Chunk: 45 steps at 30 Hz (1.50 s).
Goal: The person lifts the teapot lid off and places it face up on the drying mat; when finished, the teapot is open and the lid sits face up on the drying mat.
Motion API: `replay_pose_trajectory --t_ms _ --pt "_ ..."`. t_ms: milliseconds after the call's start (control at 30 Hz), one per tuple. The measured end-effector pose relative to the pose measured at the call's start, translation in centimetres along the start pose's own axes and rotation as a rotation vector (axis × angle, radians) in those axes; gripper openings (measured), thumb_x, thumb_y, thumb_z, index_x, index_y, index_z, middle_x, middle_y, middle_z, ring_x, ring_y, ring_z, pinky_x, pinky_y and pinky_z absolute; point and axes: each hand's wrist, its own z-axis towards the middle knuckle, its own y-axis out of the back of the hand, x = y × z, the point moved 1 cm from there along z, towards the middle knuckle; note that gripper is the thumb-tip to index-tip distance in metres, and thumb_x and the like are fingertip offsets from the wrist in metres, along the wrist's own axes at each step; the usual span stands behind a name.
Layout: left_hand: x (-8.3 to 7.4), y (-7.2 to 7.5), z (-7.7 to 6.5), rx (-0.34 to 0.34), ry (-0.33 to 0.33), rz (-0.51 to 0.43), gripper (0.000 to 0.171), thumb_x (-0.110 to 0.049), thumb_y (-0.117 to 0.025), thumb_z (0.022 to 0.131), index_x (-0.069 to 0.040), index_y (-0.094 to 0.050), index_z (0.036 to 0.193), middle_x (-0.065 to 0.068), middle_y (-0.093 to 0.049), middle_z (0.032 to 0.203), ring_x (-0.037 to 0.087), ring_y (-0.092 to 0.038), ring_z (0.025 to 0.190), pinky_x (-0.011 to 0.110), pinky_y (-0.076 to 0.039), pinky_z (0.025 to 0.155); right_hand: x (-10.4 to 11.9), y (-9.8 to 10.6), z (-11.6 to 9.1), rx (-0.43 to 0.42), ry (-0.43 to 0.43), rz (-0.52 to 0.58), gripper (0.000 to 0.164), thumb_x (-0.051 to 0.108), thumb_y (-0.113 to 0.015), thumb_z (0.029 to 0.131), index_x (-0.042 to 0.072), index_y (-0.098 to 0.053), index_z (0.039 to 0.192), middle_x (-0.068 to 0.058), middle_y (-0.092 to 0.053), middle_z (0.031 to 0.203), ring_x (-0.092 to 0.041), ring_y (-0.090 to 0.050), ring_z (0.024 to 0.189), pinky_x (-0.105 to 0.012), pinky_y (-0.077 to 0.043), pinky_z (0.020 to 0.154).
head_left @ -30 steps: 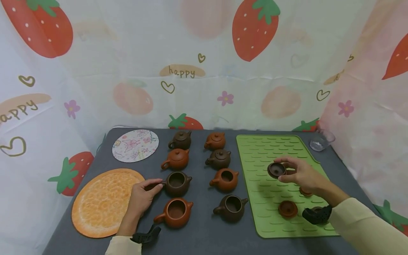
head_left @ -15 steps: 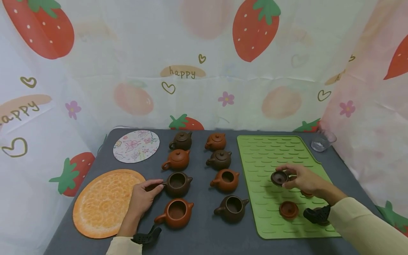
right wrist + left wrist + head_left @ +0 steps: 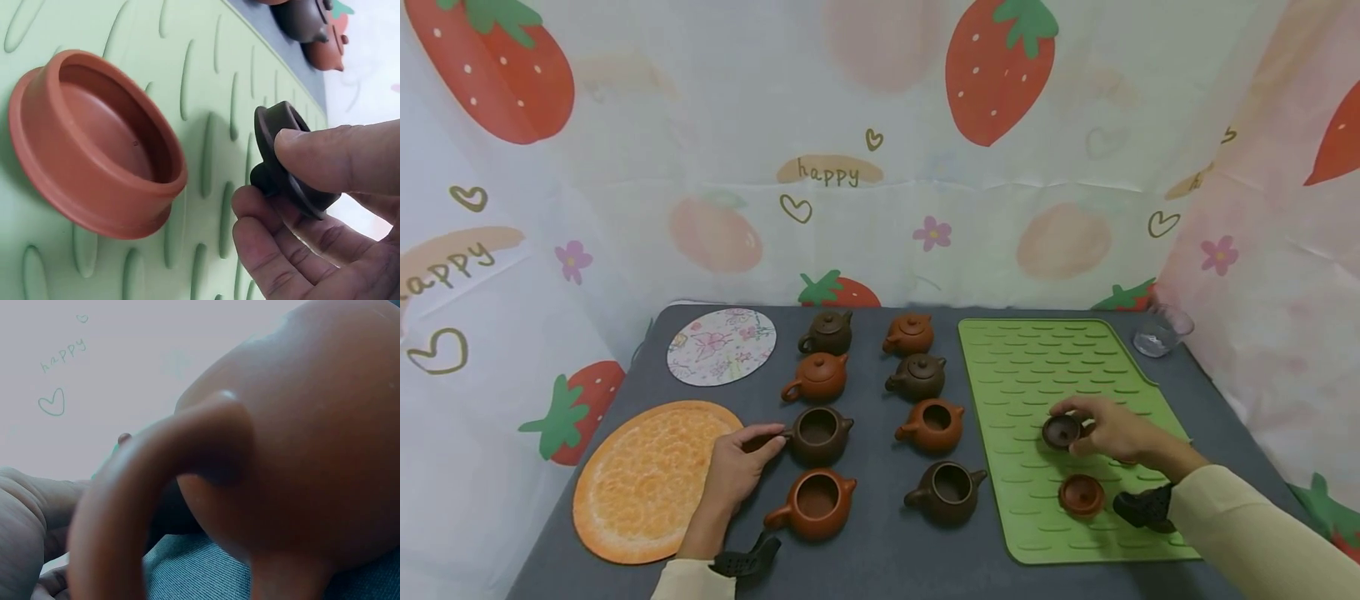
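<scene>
My left hand point(image 3: 733, 467) pinches the handle of a dark brown, lidless teapot point(image 3: 817, 446) standing on the table. Closer to me sits an open reddish teapot point(image 3: 815, 527), whose handle and body fill most of the left wrist view and partly hide the left hand. Over the green mat point(image 3: 1030, 529), my right hand point(image 3: 1120, 433) holds a dark teapot lid point(image 3: 267, 134) between thumb and fingers, its hollow side up and its knob pointing down toward the mat. A reddish-brown lid point(image 3: 94, 140) lies upside down on the mat beside it.
An open orange teapot point(image 3: 934, 446) and an open dark one point(image 3: 951, 508) stand left of the mat. Behind are several lidded teapots point(image 3: 820, 379). An orange round mat point(image 3: 647, 483), a patterned oval mat point(image 3: 718, 346) and a clear glass cup point(image 3: 1153, 340) lie around them.
My right hand has lowered the dark lid toward the mat and brought it nearer to me and slightly right. The left hand has stayed on the teapot's handle.
</scene>
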Motion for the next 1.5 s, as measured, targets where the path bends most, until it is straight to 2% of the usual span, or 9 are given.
replay_pose_trajectory --t_ms 133,367,667,1100,1500 --pt "0.5 0.0 0.1 -0.001 0.014 -0.012 0.020 0.006 -0.069 0.086 0.013 -0.069 0.104 0.024 -0.068 0.097 0.023 -0.065 0.087 0.019 -0.049 0.070 -0.3 -0.1 0.0 -0.007 -0.013 -0.034 0.054 -0.005 -0.069 0.081 -0.010 -0.048 0.131 -0.023 -0.054 0.111 -0.030 -0.057 0.090 -0.038 -0.049 0.067" --pt "3.7 -0.1 0.8 -0.014 0.000 -0.039 0.020 -0.002 -0.073 0.086 0.005 -0.072 0.105 0.017 -0.070 0.098 0.018 -0.065 0.087 0.019 -0.049 0.070 -1.0 -0.2 0.4 -0.029 -0.043 -0.085 0.057 -0.009 -0.069 0.078 -0.010 -0.049 0.131 -0.019 -0.054 0.102 -0.029 -0.055 0.085 -0.038 -0.046 0.063" --pt "3.9 -0.3 1.0 -0.015 0.002 -0.027 0.019 -0.001 -0.074 0.084 0.005 -0.073 0.103 0.016 -0.070 0.096 0.011 -0.064 0.084 0.020 -0.050 0.071 -1.5 -0.5 0.3 -0.066 -0.060 -0.141 0.054 -0.009 -0.069 0.077 -0.009 -0.051 0.128 -0.018 -0.053 0.096 -0.025 -0.053 0.077 -0.036 -0.042 0.059" --pt "3.7 -0.2 0.9 -0.014 -0.024 -0.046 0.019 -0.002 -0.074 0.085 0.006 -0.073 0.103 0.018 -0.070 0.096 0.012 -0.064 0.085 0.019 -0.050 0.072 -1.8 -0.8 0.6 -0.075 -0.074 -0.122 0.055 -0.006 -0.070 0.078 -0.009 -0.051 0.130 -0.018 -0.055 0.098 -0.024 -0.055 0.077 -0.035 -0.044 0.059" --pt "3.7 0.2 1.1 -0.006 0.009 -0.023 0.018 0.001 -0.073 0.085 0.005 -0.073 0.102 0.017 -0.070 0.096 0.013 -0.064 0.086 0.019 -0.049 0.072 -1.9 -1.0 0.9 -0.057 -0.082 -0.078 0.057 -0.003 -0.070 0.080 -0.009 -0.048 0.133 -0.019 -0.055 0.102 -0.025 -0.056 0.078 -0.038 -0.045 0.062"
